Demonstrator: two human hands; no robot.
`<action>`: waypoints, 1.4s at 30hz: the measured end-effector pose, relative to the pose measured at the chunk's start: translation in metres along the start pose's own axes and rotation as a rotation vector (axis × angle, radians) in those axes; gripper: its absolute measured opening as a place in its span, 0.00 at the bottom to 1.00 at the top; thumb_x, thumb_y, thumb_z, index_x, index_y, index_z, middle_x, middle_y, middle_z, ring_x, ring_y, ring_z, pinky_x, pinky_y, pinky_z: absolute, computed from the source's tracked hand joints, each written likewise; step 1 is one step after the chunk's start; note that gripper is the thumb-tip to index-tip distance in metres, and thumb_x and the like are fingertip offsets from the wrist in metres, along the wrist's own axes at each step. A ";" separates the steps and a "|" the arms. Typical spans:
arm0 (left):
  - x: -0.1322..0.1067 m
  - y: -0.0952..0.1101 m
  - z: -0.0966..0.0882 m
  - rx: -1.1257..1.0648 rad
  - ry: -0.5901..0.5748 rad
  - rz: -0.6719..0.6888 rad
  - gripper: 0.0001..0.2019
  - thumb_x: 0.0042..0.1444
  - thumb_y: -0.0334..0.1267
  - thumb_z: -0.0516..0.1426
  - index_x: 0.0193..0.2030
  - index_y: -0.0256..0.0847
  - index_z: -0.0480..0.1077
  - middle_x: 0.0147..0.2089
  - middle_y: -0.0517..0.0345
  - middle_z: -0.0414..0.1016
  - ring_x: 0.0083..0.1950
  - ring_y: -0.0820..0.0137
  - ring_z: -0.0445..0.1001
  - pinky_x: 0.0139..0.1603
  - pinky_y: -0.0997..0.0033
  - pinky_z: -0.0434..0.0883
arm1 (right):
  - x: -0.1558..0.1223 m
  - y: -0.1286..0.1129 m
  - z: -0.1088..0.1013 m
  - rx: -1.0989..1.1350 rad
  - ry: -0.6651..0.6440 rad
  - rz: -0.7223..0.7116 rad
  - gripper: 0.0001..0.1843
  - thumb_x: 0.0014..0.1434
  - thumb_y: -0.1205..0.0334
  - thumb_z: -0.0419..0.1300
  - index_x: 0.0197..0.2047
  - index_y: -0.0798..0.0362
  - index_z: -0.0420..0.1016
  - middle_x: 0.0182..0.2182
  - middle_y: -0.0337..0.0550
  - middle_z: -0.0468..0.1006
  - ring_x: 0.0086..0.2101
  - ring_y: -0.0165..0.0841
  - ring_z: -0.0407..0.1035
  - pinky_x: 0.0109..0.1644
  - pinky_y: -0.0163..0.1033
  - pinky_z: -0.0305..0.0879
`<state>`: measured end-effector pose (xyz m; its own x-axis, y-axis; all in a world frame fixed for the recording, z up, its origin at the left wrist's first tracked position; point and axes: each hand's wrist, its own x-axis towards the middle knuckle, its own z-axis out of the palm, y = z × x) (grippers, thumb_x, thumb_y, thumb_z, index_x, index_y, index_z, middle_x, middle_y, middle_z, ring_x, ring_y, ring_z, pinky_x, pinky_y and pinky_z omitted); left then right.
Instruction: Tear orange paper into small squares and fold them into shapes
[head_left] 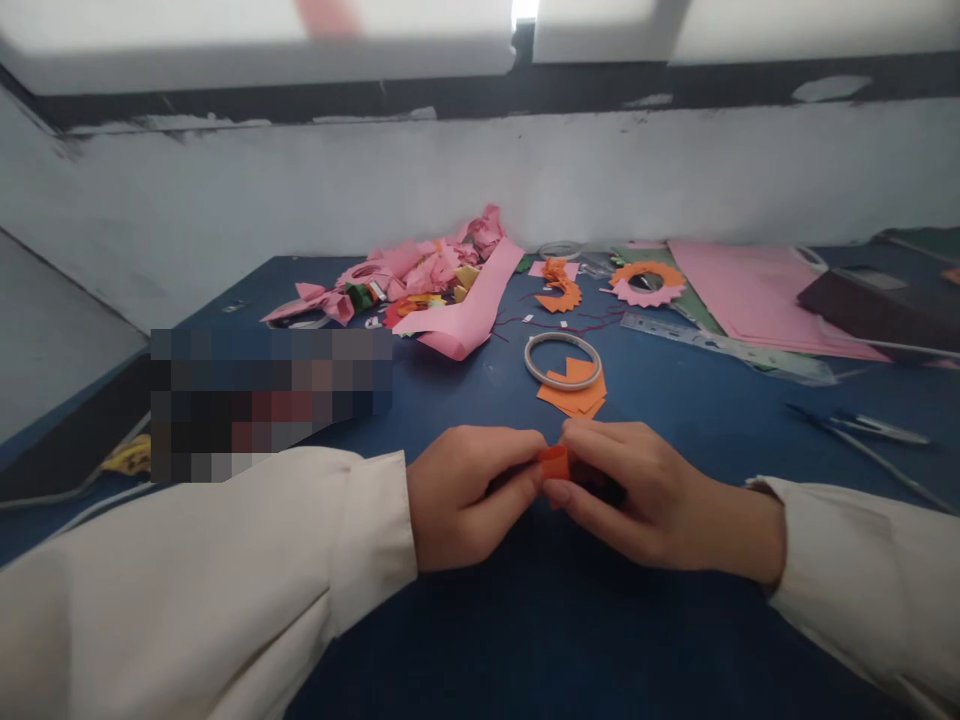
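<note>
Between my two hands is a small piece of folded orange paper [555,463], bent so that an opening shows at its top. My left hand [476,495] pinches its left side between thumb and index finger. On the other side, my right hand [637,490] pinches it with thumb and fingers, which hide part of it. Just beyond the hands lie several orange paper squares [574,400], with a grey ring-shaped roll of tape [531,368] resting on top of them.
Crumpled pink paper [420,270] is heaped at the back, with a long pink strip [491,300] in front. Toothed orange and pink paper rings [626,290], a clear ruler [720,345] and pink sheets [742,290] lie to the right. Scissors [877,428] are near my right sleeve.
</note>
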<state>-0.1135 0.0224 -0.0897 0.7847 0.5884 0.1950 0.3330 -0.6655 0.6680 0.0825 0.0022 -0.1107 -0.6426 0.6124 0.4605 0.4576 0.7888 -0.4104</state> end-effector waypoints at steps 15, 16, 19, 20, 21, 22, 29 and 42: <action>0.000 0.000 -0.001 -0.104 -0.031 0.028 0.13 0.62 0.33 0.44 0.26 0.38 0.59 0.24 0.64 0.60 0.25 0.77 0.59 0.28 0.76 0.57 | 0.000 0.000 -0.002 0.021 -0.028 -0.019 0.09 0.62 0.65 0.50 0.29 0.53 0.57 0.23 0.35 0.58 0.24 0.25 0.53 0.27 0.33 0.49; 0.001 0.000 -0.001 -0.113 -0.033 0.020 0.14 0.63 0.34 0.44 0.26 0.37 0.59 0.24 0.63 0.60 0.25 0.77 0.59 0.28 0.76 0.57 | 0.000 0.000 -0.003 0.036 -0.038 -0.030 0.08 0.62 0.64 0.50 0.29 0.54 0.57 0.23 0.35 0.59 0.24 0.25 0.53 0.27 0.33 0.50; 0.001 0.000 -0.001 -0.132 -0.032 0.007 0.15 0.63 0.35 0.43 0.26 0.37 0.59 0.24 0.63 0.61 0.25 0.77 0.60 0.28 0.76 0.57 | 0.001 -0.003 -0.007 0.113 -0.055 -0.018 0.08 0.64 0.64 0.46 0.32 0.54 0.60 0.24 0.36 0.62 0.24 0.25 0.55 0.29 0.32 0.53; 0.001 -0.001 -0.001 -0.146 -0.037 0.001 0.15 0.63 0.35 0.43 0.26 0.37 0.60 0.24 0.63 0.61 0.25 0.78 0.60 0.28 0.77 0.58 | 0.001 -0.003 -0.008 0.135 -0.058 -0.001 0.09 0.64 0.64 0.45 0.32 0.54 0.60 0.24 0.36 0.63 0.24 0.25 0.56 0.29 0.32 0.54; 0.001 -0.001 -0.001 -0.163 -0.041 -0.007 0.15 0.64 0.35 0.43 0.26 0.37 0.60 0.23 0.63 0.62 0.25 0.78 0.61 0.28 0.77 0.58 | 0.001 -0.003 -0.009 0.150 -0.061 0.018 0.09 0.65 0.65 0.44 0.32 0.54 0.60 0.24 0.36 0.63 0.24 0.25 0.56 0.29 0.31 0.54; 0.001 -0.001 -0.001 -0.184 -0.045 -0.017 0.15 0.64 0.35 0.43 0.26 0.37 0.60 0.23 0.63 0.62 0.25 0.78 0.61 0.28 0.78 0.58 | 0.001 -0.002 -0.009 0.156 -0.066 0.034 0.10 0.65 0.65 0.44 0.32 0.54 0.60 0.23 0.36 0.63 0.24 0.24 0.56 0.28 0.31 0.54; 0.002 -0.002 0.000 -0.258 -0.012 -0.072 0.16 0.63 0.36 0.45 0.24 0.36 0.62 0.21 0.63 0.63 0.23 0.79 0.62 0.26 0.81 0.59 | 0.000 0.001 -0.006 0.162 -0.083 0.096 0.13 0.66 0.62 0.44 0.30 0.54 0.60 0.22 0.35 0.62 0.22 0.24 0.55 0.26 0.32 0.52; 0.003 -0.003 0.002 -0.292 0.033 -0.117 0.15 0.62 0.36 0.48 0.24 0.35 0.64 0.20 0.64 0.63 0.21 0.80 0.61 0.24 0.81 0.59 | -0.001 0.003 -0.003 0.185 -0.044 0.128 0.12 0.65 0.63 0.46 0.29 0.54 0.59 0.20 0.33 0.61 0.20 0.22 0.53 0.24 0.30 0.50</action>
<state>-0.1111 0.0253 -0.0922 0.7310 0.6709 0.1245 0.2524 -0.4354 0.8642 0.0861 0.0037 -0.1102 -0.6147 0.7005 0.3626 0.4192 0.6795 -0.6021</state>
